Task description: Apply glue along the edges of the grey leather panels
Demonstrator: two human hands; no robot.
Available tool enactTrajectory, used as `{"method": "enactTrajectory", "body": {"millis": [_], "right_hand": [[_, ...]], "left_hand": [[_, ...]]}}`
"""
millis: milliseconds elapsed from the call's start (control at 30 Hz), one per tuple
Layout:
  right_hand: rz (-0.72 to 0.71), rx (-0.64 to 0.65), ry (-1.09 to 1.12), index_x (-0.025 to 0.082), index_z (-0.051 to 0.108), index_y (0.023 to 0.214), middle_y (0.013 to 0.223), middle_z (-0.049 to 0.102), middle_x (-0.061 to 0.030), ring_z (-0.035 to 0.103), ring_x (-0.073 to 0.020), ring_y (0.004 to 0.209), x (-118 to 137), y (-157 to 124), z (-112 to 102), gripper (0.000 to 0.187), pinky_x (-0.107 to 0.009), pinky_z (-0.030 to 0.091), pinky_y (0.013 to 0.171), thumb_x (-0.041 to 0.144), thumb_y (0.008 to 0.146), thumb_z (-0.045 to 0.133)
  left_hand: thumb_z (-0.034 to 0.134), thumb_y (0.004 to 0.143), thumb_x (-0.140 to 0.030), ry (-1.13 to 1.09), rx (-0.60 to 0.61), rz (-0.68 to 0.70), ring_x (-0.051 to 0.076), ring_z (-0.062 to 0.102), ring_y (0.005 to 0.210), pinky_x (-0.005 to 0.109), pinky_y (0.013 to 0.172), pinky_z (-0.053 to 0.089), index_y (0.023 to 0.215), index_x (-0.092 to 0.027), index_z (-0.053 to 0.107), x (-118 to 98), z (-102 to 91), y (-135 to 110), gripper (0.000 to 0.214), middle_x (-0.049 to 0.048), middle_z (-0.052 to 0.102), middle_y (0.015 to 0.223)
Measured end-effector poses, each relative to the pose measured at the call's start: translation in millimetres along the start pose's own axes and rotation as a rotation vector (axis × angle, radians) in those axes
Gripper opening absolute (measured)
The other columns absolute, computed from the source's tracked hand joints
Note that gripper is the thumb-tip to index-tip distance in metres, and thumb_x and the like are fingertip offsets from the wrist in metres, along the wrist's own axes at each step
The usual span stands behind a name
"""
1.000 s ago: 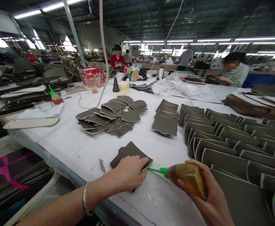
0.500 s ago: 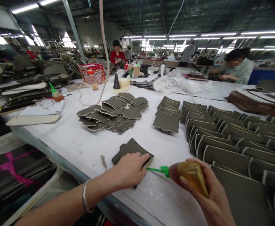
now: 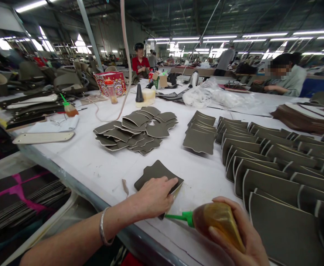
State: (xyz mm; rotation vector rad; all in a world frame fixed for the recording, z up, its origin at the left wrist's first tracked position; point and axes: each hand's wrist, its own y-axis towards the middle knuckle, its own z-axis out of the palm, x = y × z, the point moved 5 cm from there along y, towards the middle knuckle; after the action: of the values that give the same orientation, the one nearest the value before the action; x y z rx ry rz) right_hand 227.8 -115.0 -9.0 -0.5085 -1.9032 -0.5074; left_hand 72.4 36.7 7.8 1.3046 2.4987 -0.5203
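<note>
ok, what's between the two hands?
Head view: the green nozzle of the bottle in the right hand, over white tabletop. Its tip is close to the grey piece under the left hand; contact can't be told.

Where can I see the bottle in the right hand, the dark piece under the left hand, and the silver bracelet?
Bottle (image 3: 218, 218): head view, on its amber body.
Dark piece (image 3: 156, 170): head view, on its upper face.
Silver bracelet (image 3: 102, 225): head view, on its outer side.

Long tube lights (image 3: 265, 35) glowed beneath a dim roof (image 3: 245, 16); windows (image 3: 81, 45) at left glared white, the bench (image 3: 101, 168) was bright, and the far background looked soft.
</note>
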Motion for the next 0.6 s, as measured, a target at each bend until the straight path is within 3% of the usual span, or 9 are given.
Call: {"method": "enactTrajectory", "body": {"millis": [333, 467, 600], "right_hand": [[0.02, 0.004, 0.023, 0.031, 0.054, 0.116, 0.106, 0.059, 0.0029, 0.059, -0.0211, 0.09, 2.9, -7.0, 2.0, 0.046, -0.028, 0.041, 0.083, 0.054, 0.078, 0.068], [-0.037, 0.03, 0.005, 0.033, 0.054, 0.116, 0.105, 0.058, 0.0041, 0.059, -0.0198, 0.087, 3.1, -6.1, 3.0, 0.045, -0.027, 0.042, 0.08, 0.052, 0.078, 0.068], [-0.041, -0.007, -0.029, 0.031, 0.055, 0.114, 0.109, 0.059, 0.0018, 0.058, -0.0231, 0.095, 0.6, 0.6, -2.5, 0.046, -0.029, 0.041, 0.086, 0.052, 0.077, 0.07]], "left_hand": [[0.039, 0.085, -0.021, 0.009, -0.014, -0.006, 0.031, 0.067, 0.095, 0.043, 0.08, 0.052, 0.136, -0.021, 0.051, 0.6, 1.2, -0.3, 0.052, 0.009, 0.067, 0.105], [0.04, 0.085, -0.021, 0.0, -0.02, 0.002, 0.031, 0.067, 0.096, 0.042, 0.081, 0.052, 0.135, -0.021, 0.052, 0.9, 0.3, -1.2, 0.051, 0.0086, 0.067, 0.104], [0.04, 0.086, -0.022, -0.009, -0.009, 0.002, 0.031, 0.066, 0.097, 0.042, 0.082, 0.051, 0.136, -0.021, 0.051, 1.6, 0.4, -1.4, 0.051, 0.0087, 0.067, 0.106]]}}
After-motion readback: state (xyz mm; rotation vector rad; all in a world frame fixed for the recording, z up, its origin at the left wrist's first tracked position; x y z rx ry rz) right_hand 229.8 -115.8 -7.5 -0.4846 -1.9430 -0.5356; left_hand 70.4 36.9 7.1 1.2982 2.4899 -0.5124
